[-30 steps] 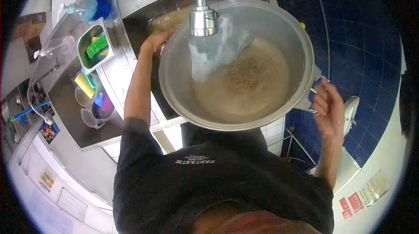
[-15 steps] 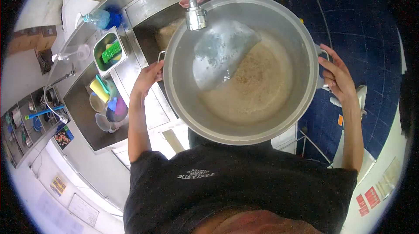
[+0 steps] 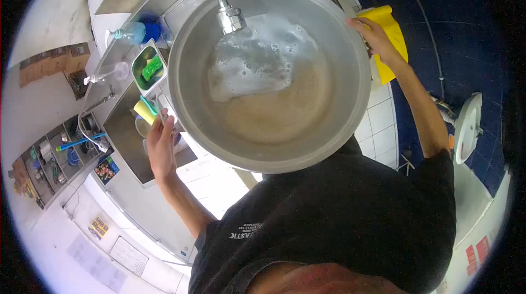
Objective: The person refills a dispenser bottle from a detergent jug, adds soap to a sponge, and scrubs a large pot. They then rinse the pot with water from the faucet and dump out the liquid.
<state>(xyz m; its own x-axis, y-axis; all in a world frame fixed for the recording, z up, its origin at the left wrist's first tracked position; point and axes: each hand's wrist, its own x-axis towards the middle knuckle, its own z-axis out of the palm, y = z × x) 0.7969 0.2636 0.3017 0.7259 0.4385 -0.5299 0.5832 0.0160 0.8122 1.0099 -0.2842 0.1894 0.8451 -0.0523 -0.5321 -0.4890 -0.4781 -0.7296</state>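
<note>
A large grey metal pot point(image 3: 189, 83) spans the middle of the view, above the front of the sink counter. White suds point(image 3: 257, 55) float over the far part inside it, with cloudy brownish water point(image 3: 274, 118) nearer my body. My left hand point(image 3: 160, 149) is closed at the side handle on the pot's left. On the far right side my right hand point(image 3: 377, 41) grips the pot, its fingers partly hidden and the handle hard to see. The metal faucet head point(image 3: 231, 20) hangs over the pot's far left part.
Left of the pot, a steel container point(image 3: 149, 69) holds a green scrubber point(image 3: 152, 67), with a blue soap bottle point(image 3: 131, 32) behind it. A sink basin point(image 3: 123, 129) contains several dishes. A yellow cloth point(image 3: 392, 36) hangs at the right, and a white washbasin point(image 3: 468, 128) stands farther right.
The pot has shifted left and turned, its left side swinging toward me and its right side away. Both hands moved with it. The suds have spread and the yellow cloth has come into view.
</note>
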